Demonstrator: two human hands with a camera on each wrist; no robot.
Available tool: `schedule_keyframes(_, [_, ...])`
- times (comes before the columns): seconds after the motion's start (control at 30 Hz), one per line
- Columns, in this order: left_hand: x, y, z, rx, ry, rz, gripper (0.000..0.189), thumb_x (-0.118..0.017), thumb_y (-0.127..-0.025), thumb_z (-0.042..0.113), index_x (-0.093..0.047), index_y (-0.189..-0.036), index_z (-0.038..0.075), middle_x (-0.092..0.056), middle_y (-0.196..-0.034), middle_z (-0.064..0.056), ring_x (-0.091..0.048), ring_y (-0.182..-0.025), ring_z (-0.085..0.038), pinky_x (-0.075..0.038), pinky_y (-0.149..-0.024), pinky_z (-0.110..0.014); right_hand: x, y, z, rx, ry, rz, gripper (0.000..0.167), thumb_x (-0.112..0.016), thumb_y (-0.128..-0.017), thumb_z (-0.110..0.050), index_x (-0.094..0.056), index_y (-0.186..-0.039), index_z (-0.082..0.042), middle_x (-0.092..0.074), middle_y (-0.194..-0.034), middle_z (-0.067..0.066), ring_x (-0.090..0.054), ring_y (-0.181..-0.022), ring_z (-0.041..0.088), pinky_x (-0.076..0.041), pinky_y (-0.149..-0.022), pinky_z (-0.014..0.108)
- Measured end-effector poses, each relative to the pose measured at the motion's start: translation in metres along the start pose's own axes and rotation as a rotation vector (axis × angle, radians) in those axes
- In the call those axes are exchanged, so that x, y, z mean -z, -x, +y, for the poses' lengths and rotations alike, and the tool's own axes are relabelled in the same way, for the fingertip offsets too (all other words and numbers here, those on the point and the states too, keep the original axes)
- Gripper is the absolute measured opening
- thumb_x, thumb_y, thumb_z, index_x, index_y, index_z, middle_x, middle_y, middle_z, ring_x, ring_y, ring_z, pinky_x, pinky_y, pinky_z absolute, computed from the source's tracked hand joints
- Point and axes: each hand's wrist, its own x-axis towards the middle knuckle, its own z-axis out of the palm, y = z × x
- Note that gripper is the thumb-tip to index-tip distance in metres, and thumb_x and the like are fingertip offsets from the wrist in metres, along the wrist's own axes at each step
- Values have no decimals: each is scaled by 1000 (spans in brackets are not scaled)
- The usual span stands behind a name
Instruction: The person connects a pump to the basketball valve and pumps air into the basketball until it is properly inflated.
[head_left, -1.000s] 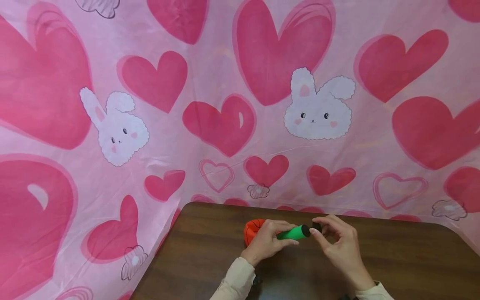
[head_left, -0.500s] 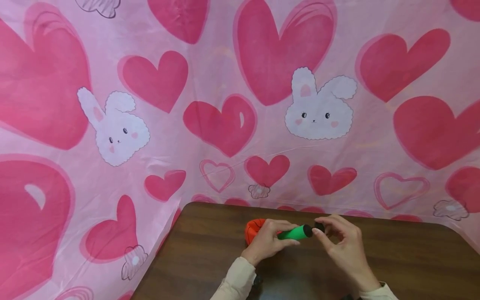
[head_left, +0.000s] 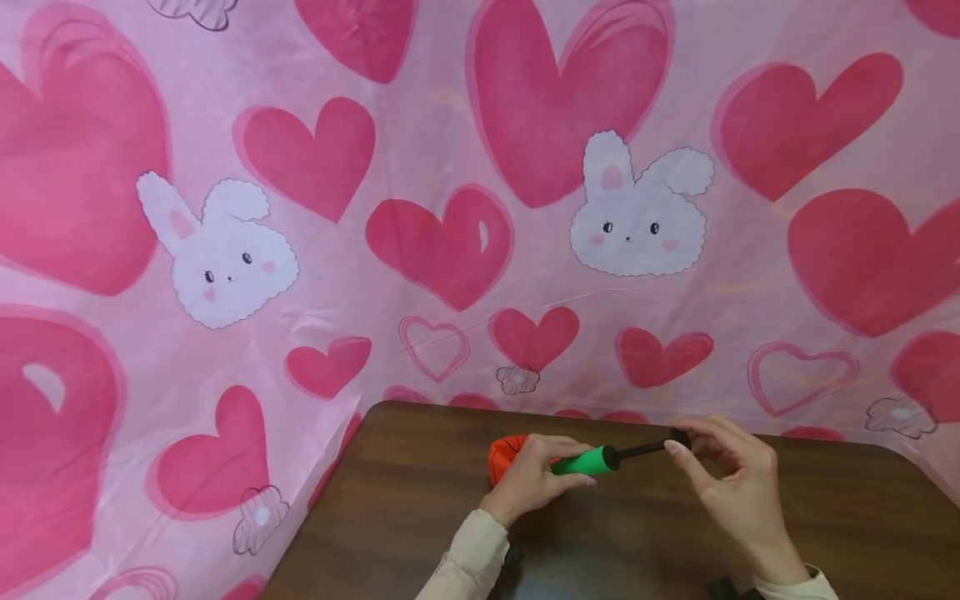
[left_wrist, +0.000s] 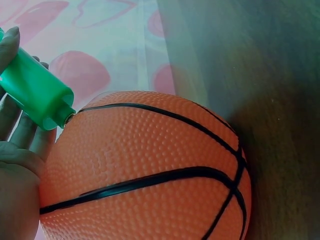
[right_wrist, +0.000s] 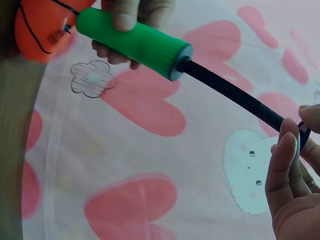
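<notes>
My left hand (head_left: 531, 477) grips the green barrel of a small hand pump (head_left: 587, 462). The pump's nozzle end meets an orange toy basketball (left_wrist: 145, 155) with black seams, as the left wrist view shows. In the head view most of the ball is hidden behind the left hand. My right hand (head_left: 731, 479) pinches the black handle (right_wrist: 303, 134) at the far end of the pump's rod. That black rod (right_wrist: 230, 93) stands well out of the barrel, slanting toward the right hand in the right wrist view.
A dark brown wooden table (head_left: 397, 500) lies under both hands. Behind it hangs a pink cloth (head_left: 435, 150) printed with hearts and rabbit faces, close to the table's back edge.
My right hand has moved to the right with the pump handle, and the black rod has slid out of the barrel. The left hand and ball stay almost in place.
</notes>
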Motion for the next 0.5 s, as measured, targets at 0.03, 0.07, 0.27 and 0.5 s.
schedule_keyframes(0.03, [0, 0, 0, 1, -1, 0, 40, -84, -89, 27, -76, -127, 16, -80, -114, 2, -70, -98, 0, -55, -84, -14, 2, -1, -1, 7, -4, 3, 40, -76, -66, 31, -75, -98, 8, -72, -91, -10, -61, -67, -2, -53, -68, 7])
schedule_keyframes(0.07, [1, 0, 0, 2, -1, -1, 40, -84, -89, 27, -76, -127, 16, -80, -114, 2, -69, -98, 0, -55, -84, -14, 3, -2, -1, 18, -13, 8, 40, -76, -66, 32, -75, -98, 8, -73, -91, -10, -61, -67, -2, -53, -68, 7])
schedule_keyframes(0.27, [2, -1, -1, 24, 12, -4, 42, -84, -89, 27, -76, -129, 16, -80, -116, 1, -70, -99, 0, -56, -85, -15, 9, -6, 1, 81, -79, 41, 41, -73, -65, 34, -74, -99, 12, -72, -86, -6, -62, -66, 0, -54, -71, 7])
schedule_keyframes(0.5, [0, 0, -2, -4, -7, 2, 42, -84, -88, 26, -76, -128, 15, -81, -115, 1, -71, -98, 1, -55, -84, -13, 8, -5, 6, 104, -187, 30, 43, -69, -65, 37, -72, -101, 15, -72, -90, -1, -62, -68, 1, -54, -69, 8])
